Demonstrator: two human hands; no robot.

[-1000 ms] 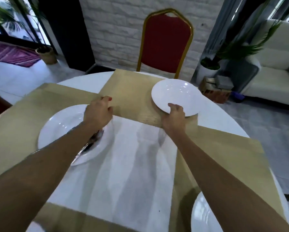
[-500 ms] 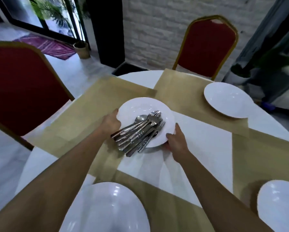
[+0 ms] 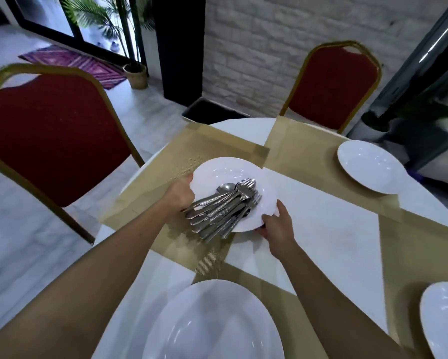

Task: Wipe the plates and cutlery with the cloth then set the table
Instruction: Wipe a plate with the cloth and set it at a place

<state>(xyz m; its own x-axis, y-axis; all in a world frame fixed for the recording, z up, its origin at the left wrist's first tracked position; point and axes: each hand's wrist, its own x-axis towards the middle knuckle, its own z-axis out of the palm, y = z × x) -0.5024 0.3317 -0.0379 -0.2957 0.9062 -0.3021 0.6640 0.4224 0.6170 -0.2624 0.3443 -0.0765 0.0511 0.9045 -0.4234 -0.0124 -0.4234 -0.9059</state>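
A white plate [image 3: 217, 172] lies on a tan placemat [image 3: 186, 151] at the far left of the round table. A bundle of steel cutlery [image 3: 225, 206] lies across it, handles hanging over the near rim. My left hand [image 3: 180, 194] grips the plate's left rim beside the handles. My right hand [image 3: 276, 225] grips the near right rim, thumb on top. Three more white plates are on the table: far right plate [image 3: 368, 165], near middle plate [image 3: 212, 322], and near right plate [image 3: 445, 320]. No cloth is in view.
The white round table [image 3: 321, 229] carries several tan placemats. A red chair with a gold frame [image 3: 49, 130] stands close at the left, another red chair [image 3: 334, 84] behind the table. A potted plant [image 3: 136, 76] and a dark column stand further back.
One second ago my right hand held the far right plate; it has let go and now grips the plate with the cutlery. The view has swung left and the plate has shifted slightly.
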